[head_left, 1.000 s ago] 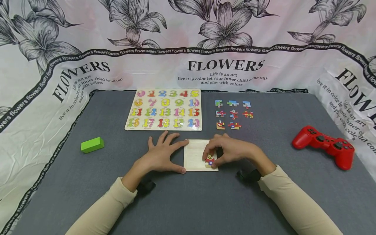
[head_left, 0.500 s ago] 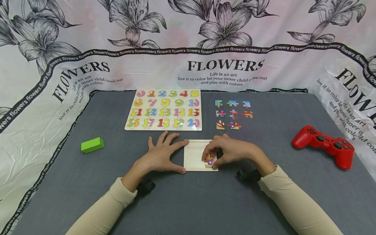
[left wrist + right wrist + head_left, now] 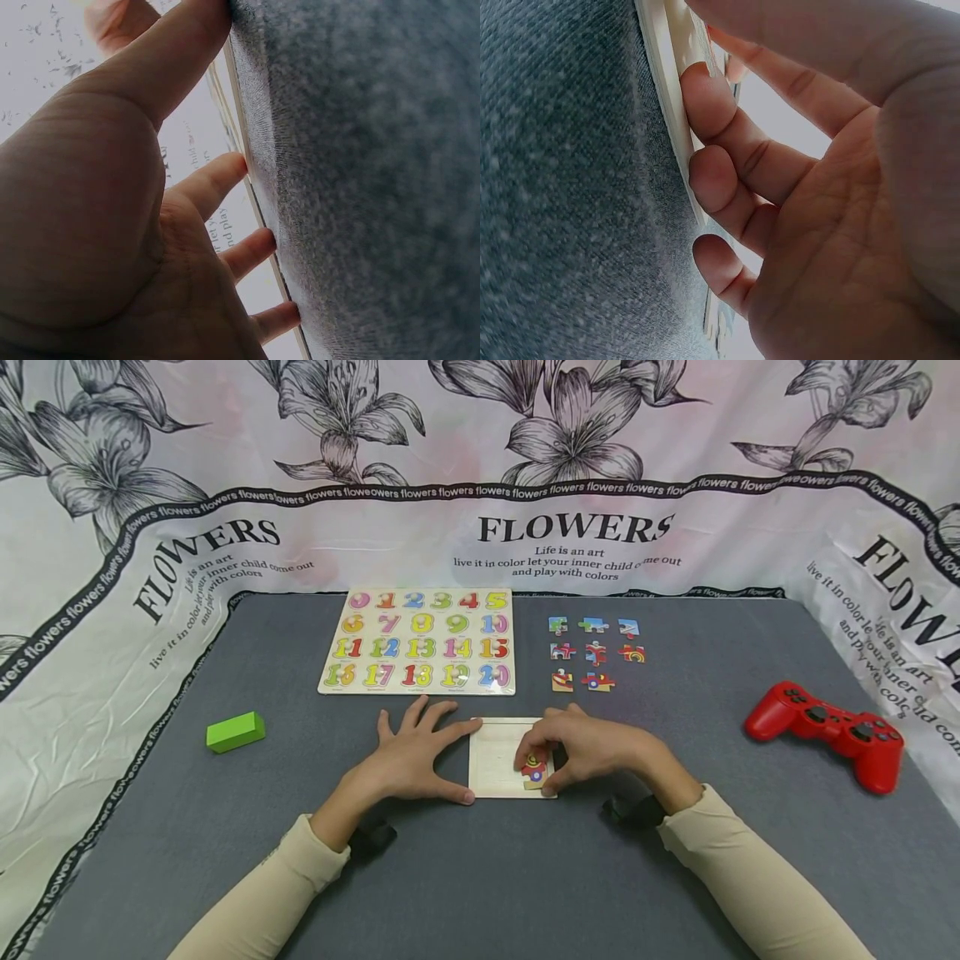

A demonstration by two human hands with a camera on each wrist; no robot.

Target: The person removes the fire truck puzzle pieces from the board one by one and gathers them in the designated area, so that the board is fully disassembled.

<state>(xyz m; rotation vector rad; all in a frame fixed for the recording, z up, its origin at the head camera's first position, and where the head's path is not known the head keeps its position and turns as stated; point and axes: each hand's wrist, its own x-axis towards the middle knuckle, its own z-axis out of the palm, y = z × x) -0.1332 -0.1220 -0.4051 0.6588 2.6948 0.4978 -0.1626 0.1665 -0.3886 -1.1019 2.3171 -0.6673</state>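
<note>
A small pale wooden puzzle tray (image 3: 495,768) lies on the grey cloth in front of the person. Inside its lower right corner is a red and yellow jigsaw piece (image 3: 534,770), which the right hand (image 3: 588,745) pinches between curled fingers and thumb. The left hand (image 3: 408,764) is spread flat, its index finger and thumb touching the tray's left edge. In the left wrist view the fingers (image 3: 217,184) reach out straight. The right wrist view shows curled fingers (image 3: 711,105) against the tray rim (image 3: 667,90); the piece is mostly hidden there.
Several loose jigsaw pieces (image 3: 596,652) lie in rows behind the tray to the right. A number board (image 3: 420,639) lies at the back, left of them. A green block (image 3: 236,732) is on the left, a red game controller (image 3: 825,735) on the right.
The jigsaw piece under the right hand has turned and shifted very slightly within the tray's corner. The left hand keeps its place at the tray edge.
</note>
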